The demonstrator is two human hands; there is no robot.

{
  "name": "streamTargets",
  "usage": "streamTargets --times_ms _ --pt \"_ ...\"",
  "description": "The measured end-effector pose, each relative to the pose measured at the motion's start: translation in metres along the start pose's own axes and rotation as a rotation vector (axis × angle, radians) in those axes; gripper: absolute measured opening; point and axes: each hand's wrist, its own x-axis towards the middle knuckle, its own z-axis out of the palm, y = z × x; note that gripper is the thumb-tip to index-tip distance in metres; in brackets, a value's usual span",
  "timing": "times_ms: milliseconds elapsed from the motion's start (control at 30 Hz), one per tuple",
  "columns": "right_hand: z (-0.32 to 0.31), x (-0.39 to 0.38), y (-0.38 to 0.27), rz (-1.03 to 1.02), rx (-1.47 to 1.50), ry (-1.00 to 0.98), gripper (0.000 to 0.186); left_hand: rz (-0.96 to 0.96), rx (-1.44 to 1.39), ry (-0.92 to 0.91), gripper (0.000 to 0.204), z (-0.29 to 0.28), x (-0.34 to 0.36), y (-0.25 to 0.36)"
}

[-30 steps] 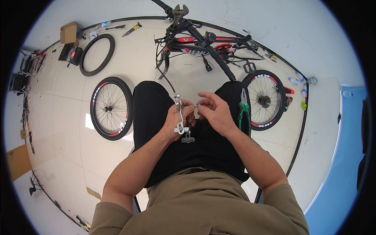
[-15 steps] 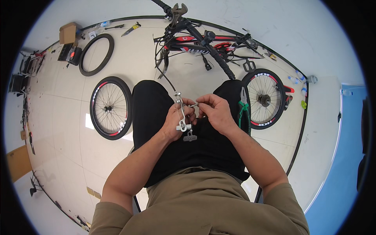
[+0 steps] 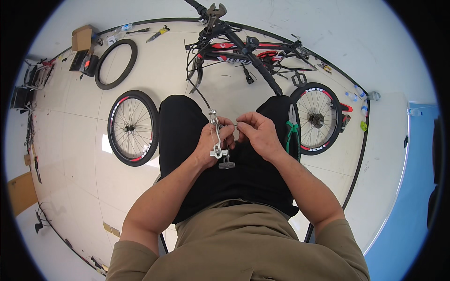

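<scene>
Above my lap, my left hand (image 3: 208, 142) is closed around a silver bicycle brake caliper (image 3: 217, 151), whose grey brake pad (image 3: 227, 165) hangs at its lower end. A black cable (image 3: 201, 95) runs from the caliper's top up toward the handlebar. My right hand (image 3: 260, 136) is beside it, thumb and forefinger pinched on a thin metal piece (image 3: 236, 125). That piece reaches between the two hands' fingertips; its exact kind is too small to tell. Green-handled pliers (image 3: 292, 127) lie on my right thigh.
A bicycle frame (image 3: 225, 46) with handlebar stands ahead, an adjustable wrench (image 3: 214, 15) at its top. A front wheel (image 3: 133, 128) lies left, a rear wheel (image 3: 315, 119) right. A loose tyre (image 3: 133, 61) and an opened cardboard box (image 3: 81, 38) are far left.
The fingertips of my left hand have closed in on the thin metal piece, and less of it shows now. The caliper and my right hand have barely moved.
</scene>
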Motion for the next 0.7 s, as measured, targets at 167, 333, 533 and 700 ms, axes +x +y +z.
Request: streamTargets --times_ms 167,333,533,700 --pt "0.001 -0.001 -0.002 0.011 0.003 0.001 0.022 0.017 0.085 0.037 0.02 0.004 -0.001 0.001" --pt "0.0 -0.002 -0.008 0.187 -0.026 -0.022 0.026 0.017 0.075 0.048 0.02 0.005 -0.001 0.002" --pt "0.003 -0.001 -0.005 0.055 -0.033 -0.008 0.018 0.001 0.109 0.048 0.02 0.004 -0.001 0.001" --pt "0.001 -0.002 -0.001 -0.03 -0.09 -0.012 0.017 0.009 0.074 0.045 0.019 0.003 -0.001 0.0"
